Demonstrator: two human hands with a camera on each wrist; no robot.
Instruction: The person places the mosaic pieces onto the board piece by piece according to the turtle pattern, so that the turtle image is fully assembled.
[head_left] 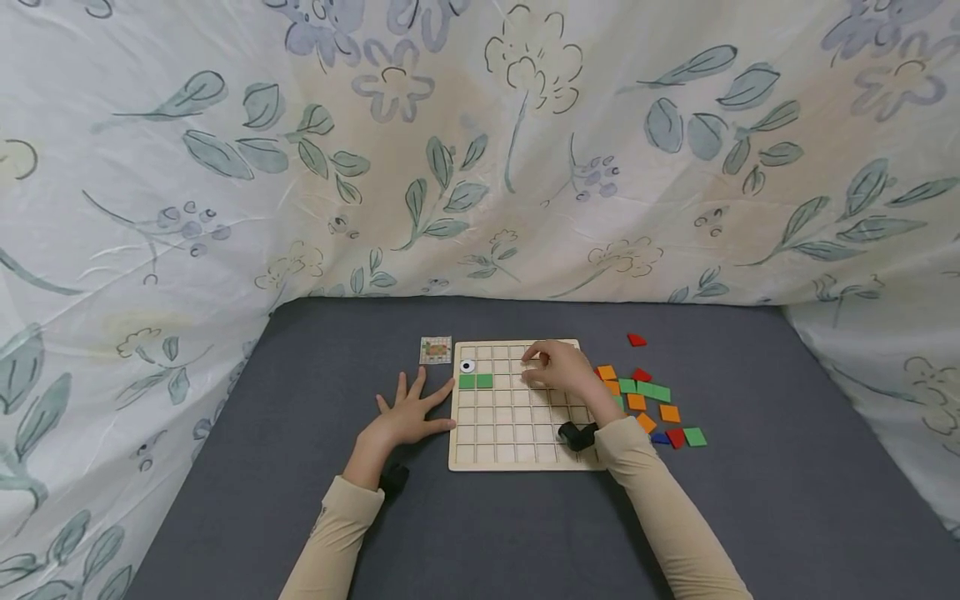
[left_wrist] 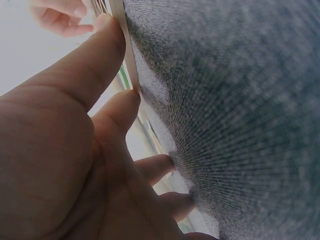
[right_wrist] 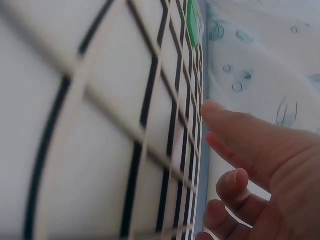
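A square wooden grid board (head_left: pixel 517 467) lies on the dark cloth. My left hand (head_left: pixel 405 419) is spread flat beside it, thumb and index finger touching the board's left edge; the left wrist view shows that contact up close. Over the upper right of the grid hovers my right hand (head_left: pixel 561 367), thumb and index finger apart. Nothing shows between its fingers (right_wrist: pixel 245 130) in the right wrist view. Two green square tiles (head_left: pixel 476 381) sit side by side in the grid's left columns. A white round piece with a black dot (head_left: pixel 467 366) sits just above them.
A small printed card (head_left: pixel 436 350) lies off the board's upper left corner. Several loose orange, green, red and blue tiles (head_left: pixel 653 391) are scattered to the right, partly behind the right forearm. One red tile (head_left: pixel 637 340) lies farther back. A floral curtain (head_left: pixel 480 233) hangs behind.
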